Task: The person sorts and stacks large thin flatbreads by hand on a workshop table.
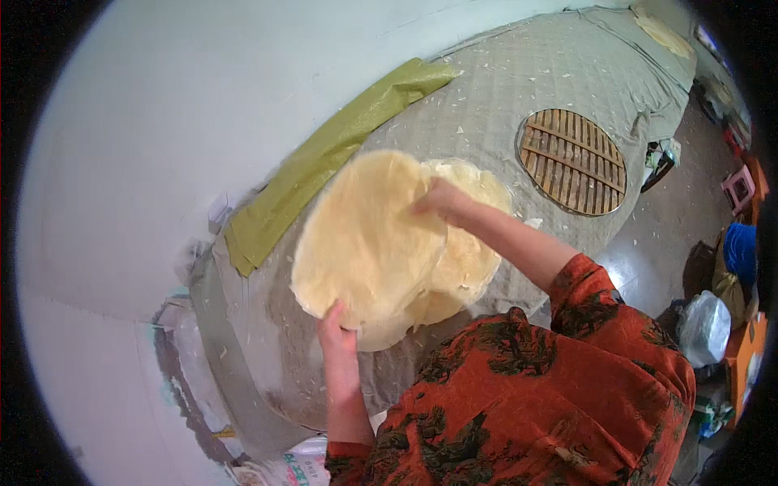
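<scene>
A large, round, pale yellow flatbread (369, 235) is stretched out between my hands, thin and slightly wavy. My left hand (336, 328) is closed on its near edge, thumb on top. My right hand (438, 201) pinches its right side, with the fingertips partly hidden by blur and the sheet. Several more flatbreads (470, 255) lie on the cloth-covered table, partly under the held one and to its right. How many are stacked there I cannot tell.
A grey quilted cloth (486, 89) scattered with pale crumbs covers the long table. On it lie a round slatted wooden rack (574, 162) and, along the wall, a folded olive-green plastic sheet (332, 154). Another flatbread (663, 32) is at the far end. A clear plastic bag (703, 328) stands at right.
</scene>
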Demonstrator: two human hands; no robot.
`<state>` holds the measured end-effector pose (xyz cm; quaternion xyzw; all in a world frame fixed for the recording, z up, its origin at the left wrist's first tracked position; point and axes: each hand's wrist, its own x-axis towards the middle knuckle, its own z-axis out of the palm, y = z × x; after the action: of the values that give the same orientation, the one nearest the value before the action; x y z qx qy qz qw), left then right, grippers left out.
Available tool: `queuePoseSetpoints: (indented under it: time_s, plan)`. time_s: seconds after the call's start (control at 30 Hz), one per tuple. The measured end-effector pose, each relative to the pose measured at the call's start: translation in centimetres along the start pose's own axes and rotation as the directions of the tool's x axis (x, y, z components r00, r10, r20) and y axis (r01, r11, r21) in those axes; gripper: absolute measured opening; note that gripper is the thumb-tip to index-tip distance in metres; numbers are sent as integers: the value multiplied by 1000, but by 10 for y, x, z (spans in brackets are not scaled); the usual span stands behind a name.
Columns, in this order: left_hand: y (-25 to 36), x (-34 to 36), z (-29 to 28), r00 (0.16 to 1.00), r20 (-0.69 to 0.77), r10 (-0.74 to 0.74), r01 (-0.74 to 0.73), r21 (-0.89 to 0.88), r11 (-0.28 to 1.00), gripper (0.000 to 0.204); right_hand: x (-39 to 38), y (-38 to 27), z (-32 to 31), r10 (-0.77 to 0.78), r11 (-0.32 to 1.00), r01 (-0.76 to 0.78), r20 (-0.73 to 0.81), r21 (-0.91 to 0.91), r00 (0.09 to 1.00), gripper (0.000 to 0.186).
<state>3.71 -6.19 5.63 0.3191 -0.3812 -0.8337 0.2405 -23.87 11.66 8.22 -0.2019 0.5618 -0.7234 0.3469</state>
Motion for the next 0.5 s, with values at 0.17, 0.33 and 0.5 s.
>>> queuePoseSetpoints:
  time_s: [0.17,0.33,0.5]
  plan:
    - [-34,23,16,987,-53,-149,147,-46,988,40,-17,10,-35,93,975,-82,-44,208,995,39]
    - [-109,40,-36,915,397,74,-365,736,571,36,-17,89,-74,381,911,-338,-163,237,910,36]
    - [-111,45,-31,872,486,65,-467,784,408,35,-26,93,-90,409,906,-370,-203,206,890,47]
